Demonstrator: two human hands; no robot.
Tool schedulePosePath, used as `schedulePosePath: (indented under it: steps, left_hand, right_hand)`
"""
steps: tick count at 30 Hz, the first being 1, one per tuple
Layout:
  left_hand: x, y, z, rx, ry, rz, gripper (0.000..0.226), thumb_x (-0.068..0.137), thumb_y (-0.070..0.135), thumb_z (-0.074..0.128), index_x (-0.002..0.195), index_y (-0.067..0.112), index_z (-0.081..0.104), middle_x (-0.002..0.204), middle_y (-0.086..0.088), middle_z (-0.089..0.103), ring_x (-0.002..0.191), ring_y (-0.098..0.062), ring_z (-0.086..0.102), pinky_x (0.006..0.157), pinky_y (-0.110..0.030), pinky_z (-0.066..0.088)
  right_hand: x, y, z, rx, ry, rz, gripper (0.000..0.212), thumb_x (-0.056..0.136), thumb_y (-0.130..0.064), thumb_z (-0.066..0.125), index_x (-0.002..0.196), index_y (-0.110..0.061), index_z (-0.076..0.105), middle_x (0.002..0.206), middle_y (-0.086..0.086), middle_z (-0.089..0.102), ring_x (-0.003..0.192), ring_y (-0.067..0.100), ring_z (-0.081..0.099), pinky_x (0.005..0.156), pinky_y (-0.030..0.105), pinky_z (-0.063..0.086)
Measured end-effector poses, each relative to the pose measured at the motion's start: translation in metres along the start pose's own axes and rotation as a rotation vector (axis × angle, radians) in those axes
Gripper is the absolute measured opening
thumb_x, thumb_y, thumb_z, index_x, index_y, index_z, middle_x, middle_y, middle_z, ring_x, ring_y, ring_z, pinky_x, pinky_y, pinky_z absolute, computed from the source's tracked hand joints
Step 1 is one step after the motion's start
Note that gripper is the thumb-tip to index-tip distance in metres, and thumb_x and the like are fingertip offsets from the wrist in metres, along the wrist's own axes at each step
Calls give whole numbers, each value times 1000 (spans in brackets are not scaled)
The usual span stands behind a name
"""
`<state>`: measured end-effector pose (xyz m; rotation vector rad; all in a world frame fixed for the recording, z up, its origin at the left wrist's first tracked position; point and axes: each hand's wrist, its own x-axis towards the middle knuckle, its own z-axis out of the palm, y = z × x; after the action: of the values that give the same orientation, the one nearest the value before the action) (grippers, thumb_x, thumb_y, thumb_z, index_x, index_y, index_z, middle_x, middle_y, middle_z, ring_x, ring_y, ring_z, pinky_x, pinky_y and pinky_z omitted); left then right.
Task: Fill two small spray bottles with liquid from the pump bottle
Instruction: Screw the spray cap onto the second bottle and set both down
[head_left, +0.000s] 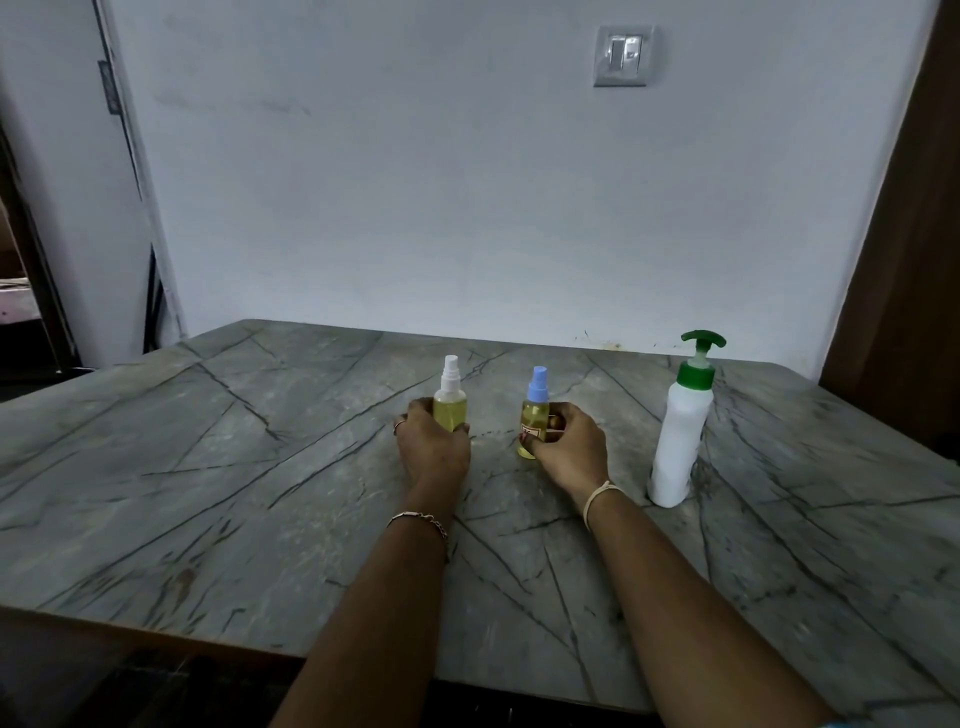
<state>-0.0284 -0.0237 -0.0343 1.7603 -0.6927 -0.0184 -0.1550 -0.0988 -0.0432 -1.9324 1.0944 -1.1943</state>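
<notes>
At frame centre, on the grey marble table (208, 467), each hand grips one small bottle.
Left hand (434, 447) holds the white-capped yellow spray bottle (450, 400), right hand (569, 447) the blue-capped one (535, 410); a white pump bottle with green top (678, 441) stands apart at right.

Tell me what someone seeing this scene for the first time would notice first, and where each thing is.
Two small clear spray bottles of yellow liquid stand mid-table: the white-capped spray bottle gripped by the left hand, the blue-capped spray bottle gripped by the right hand. To the right, apart from both hands, stands the tall white pump bottle with a green pump head. All rest on a grey veined stone-patterned table.
</notes>
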Motion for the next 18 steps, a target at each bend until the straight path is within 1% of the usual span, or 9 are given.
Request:
schedulePosePath:
  steps: [4, 8, 13, 18]
  left_hand:
    - [0, 0, 0, -6, 7, -8, 60, 76, 12, 77, 128, 7, 47, 126, -13, 54, 117, -26, 50, 96, -33, 42]
    - [0, 1, -1, -27, 17, -34, 64, 74, 10, 78, 129, 7, 45, 126, -14, 55, 118, -27, 51, 96, -33, 43]
    - [0, 0, -1, -27, 14, -38, 61, 74, 8, 77, 127, 7, 47, 126, -12, 56, 117, -25, 52, 95, -32, 43]
    - [0, -1, -1, -23, 17, -42, 60, 74, 8, 77, 126, 7, 48, 125, -12, 56, 116, -25, 52, 94, -32, 43]
  right_hand:
    - [0, 0, -1, -1, -4, 2, 43, 75, -17, 80, 113, -11, 61, 108, 5, 68, 89, 13, 58, 87, 29, 48]
    - [0, 0, 1, -10, 1, -1, 43, 74, -16, 81, 112, -11, 62, 107, 5, 68, 92, 16, 62, 86, 29, 48]
    - [0, 1, 1, -16, -11, 7, 44, 74, -15, 81, 113, -10, 61, 109, 6, 68, 96, 19, 63, 88, 31, 49]
    - [1, 2, 2, -9, -7, 13, 44, 72, -16, 82, 111, -12, 61, 107, 5, 69, 94, 19, 64, 88, 32, 50]
